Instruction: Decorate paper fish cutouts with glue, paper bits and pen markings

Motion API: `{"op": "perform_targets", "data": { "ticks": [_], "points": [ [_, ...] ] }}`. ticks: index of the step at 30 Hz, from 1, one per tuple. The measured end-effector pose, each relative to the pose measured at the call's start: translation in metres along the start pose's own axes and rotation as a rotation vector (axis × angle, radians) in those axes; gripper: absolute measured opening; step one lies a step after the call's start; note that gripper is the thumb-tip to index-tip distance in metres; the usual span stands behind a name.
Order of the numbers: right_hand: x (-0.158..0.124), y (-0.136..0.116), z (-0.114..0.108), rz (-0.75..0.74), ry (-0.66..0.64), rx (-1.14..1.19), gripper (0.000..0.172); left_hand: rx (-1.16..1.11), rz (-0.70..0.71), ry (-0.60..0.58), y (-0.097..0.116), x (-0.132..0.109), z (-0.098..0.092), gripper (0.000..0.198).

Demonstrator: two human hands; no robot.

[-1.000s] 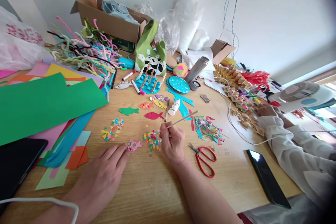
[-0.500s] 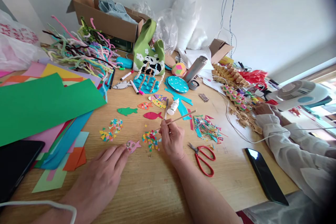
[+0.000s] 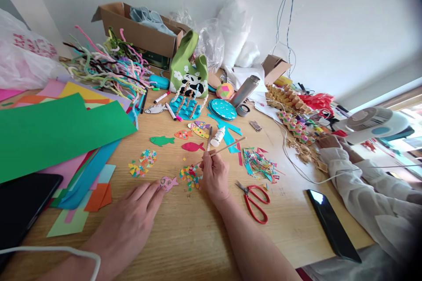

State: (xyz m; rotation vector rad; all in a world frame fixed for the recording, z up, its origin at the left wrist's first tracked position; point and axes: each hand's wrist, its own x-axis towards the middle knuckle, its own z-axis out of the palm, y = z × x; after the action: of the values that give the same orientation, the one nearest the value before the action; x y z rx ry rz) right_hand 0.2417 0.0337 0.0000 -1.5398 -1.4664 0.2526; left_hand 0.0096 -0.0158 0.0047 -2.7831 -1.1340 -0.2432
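My left hand (image 3: 140,206) lies flat with its fingers stretched out, the fingertips resting on a small pink paper fish (image 3: 169,183). My right hand (image 3: 216,175) is closed around a thin wooden stick (image 3: 234,144), whose lower end points at a pile of coloured paper dots (image 3: 190,178). A grey pen-like tool (image 3: 209,138) reaches up from behind the right fingertips; whether it is gripped too I cannot tell. Beyond the hands lie a green paper fish (image 3: 162,141), a red paper fish (image 3: 193,146), several decorated fish (image 3: 198,130) and a white glue bottle (image 3: 218,136).
Red-handled scissors (image 3: 259,202) and a phone (image 3: 332,224) lie to the right. Paper scraps (image 3: 260,164) sit beyond the scissors. Coloured sheets (image 3: 66,131) cover the left side. A steel flask (image 3: 245,91) stands behind. Another person's sleeves (image 3: 346,180) are at far right, near a fan (image 3: 376,123).
The view has shifted slightly, so most things sit a little lower in it. Both hands keep nearly the same place, the left on the pink fish and the right around the stick.
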Motion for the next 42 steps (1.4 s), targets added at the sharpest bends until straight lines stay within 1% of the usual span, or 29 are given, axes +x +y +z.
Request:
{"op": "perform_targets", "data": {
  "ticks": [4,9,14,20,27,33,35,38,42],
  "points": [
    [-0.005,-0.011,0.002,-0.017,0.040,0.098,0.033,-0.042,-0.020,-0.064,0.001,-0.001,0.002,0.069],
    [-0.008,-0.023,0.005,-0.123,-0.006,0.079,0.036,-0.062,-0.035,-0.125,0.002,-0.001,0.004,0.070],
    [-0.001,-0.016,-0.002,-0.050,-0.025,-0.030,0.035,-0.063,-0.036,-0.116,0.003,-0.002,0.005,0.070],
    [0.000,-0.004,-0.008,-0.031,-0.060,-0.158,0.033,-0.043,-0.025,-0.133,0.003,-0.002,0.005,0.070],
    [-0.002,-0.004,-0.005,-0.050,-0.109,-0.176,0.029,-0.033,-0.024,-0.110,0.004,-0.002,0.007,0.069],
    [-0.006,-0.004,-0.002,-0.146,-0.157,-0.163,0.027,-0.053,-0.038,-0.147,0.003,-0.001,0.004,0.071],
    [-0.006,-0.002,-0.001,-0.118,-0.142,-0.153,0.027,-0.059,-0.043,-0.144,0.003,0.000,0.004,0.072],
    [-0.004,0.001,0.000,-0.060,-0.083,-0.119,0.028,-0.065,-0.041,-0.142,0.004,0.000,0.004,0.071],
    [-0.001,-0.002,-0.001,-0.040,-0.021,-0.032,0.027,-0.086,-0.046,-0.137,0.004,0.000,0.004,0.069]
  ]
}}
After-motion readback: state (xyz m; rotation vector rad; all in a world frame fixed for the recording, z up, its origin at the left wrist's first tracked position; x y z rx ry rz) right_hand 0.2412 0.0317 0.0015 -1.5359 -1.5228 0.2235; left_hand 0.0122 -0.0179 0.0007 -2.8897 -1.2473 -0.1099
